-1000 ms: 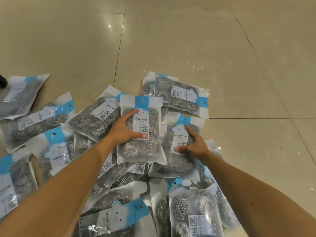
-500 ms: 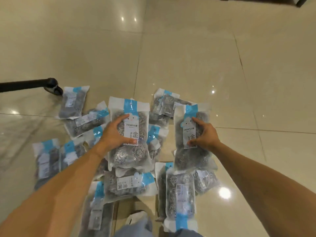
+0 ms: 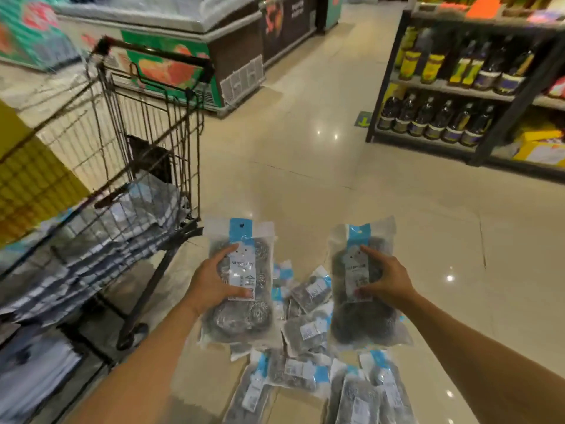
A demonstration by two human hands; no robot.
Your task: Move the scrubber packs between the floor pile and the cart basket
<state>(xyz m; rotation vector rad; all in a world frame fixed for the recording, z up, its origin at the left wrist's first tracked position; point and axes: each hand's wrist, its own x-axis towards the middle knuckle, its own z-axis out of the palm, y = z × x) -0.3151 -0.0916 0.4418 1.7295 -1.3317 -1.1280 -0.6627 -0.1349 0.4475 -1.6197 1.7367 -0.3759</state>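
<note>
Step in hand, as judged: lift. Left hand (image 3: 214, 283) grips clear plastic pack of steel-wool scourers with blue header (image 3: 240, 280); right hand (image 3: 386, 278) grips matching pack (image 3: 360, 283). Both raised above floor pile (image 3: 305, 356). Next move likely calls for swing left to wire shopping cart (image 3: 146, 142).

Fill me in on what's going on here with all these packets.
A person holds up two packets of steel wool scourers, one in each hand: the left hand grips the left packet, the right hand grips the right packet. More packets lie in a pile on the tiled floor below. A shopping cart with folded cloth in its basket stands at the left, and shelves of bottles at the right.
</note>
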